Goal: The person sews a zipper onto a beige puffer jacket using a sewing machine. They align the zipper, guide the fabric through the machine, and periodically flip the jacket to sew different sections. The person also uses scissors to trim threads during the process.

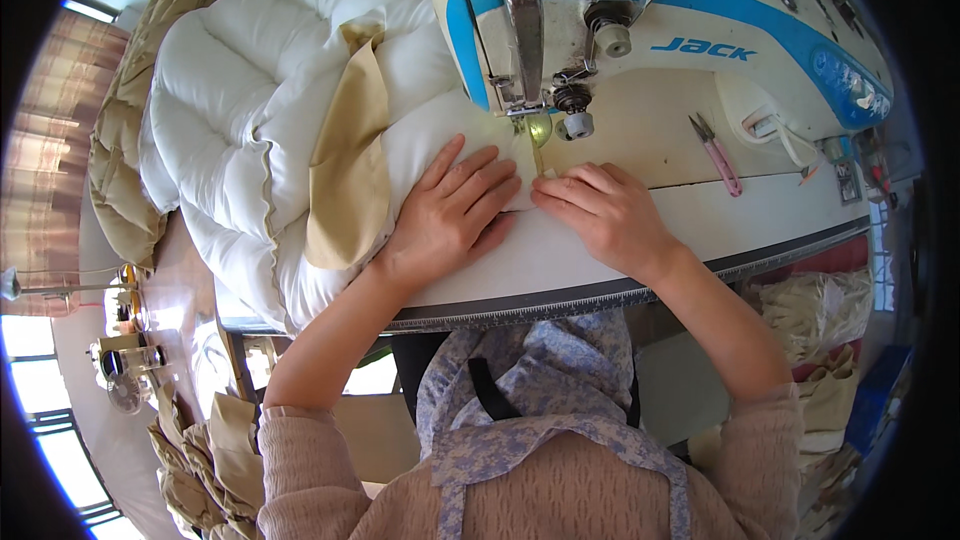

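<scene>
Grip: left hand (450, 205) flat, right hand (605, 215) uncertain

Left fingers lie spread at the edge of the white padded piece (230, 70), its bulk leftward. Right fingertips bunch beside a narrow beige strip (537, 155), pinch unconfirmed; its long axis points toward the sewing machine (640, 30). Clear plastic bag (830, 305), far right, contains beige material.

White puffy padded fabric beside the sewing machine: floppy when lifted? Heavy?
White puffy padded fabric looks floppy: soft folds and dimples. Probably light for its bulk, given the puffed-up surface. Seems unlikely to roll, lying spread wide.
</scene>
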The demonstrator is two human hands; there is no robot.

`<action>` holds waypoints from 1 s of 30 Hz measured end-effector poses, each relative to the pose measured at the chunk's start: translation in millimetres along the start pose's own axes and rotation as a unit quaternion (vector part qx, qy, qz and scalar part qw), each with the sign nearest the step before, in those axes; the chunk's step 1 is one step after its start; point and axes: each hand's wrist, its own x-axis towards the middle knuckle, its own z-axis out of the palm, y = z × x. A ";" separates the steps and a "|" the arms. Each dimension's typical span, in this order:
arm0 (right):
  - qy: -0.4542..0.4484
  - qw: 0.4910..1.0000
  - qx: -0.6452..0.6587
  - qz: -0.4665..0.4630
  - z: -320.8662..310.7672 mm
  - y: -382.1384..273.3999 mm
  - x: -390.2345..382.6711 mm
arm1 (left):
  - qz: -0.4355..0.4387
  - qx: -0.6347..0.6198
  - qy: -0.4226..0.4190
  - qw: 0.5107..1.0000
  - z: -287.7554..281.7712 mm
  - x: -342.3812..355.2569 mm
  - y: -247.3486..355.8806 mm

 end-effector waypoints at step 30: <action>0.012 0.995 -0.067 0.069 17.1 14.8 25.6 | 0.000 -0.078 0.094 0.992 31.4 22.3 -80.5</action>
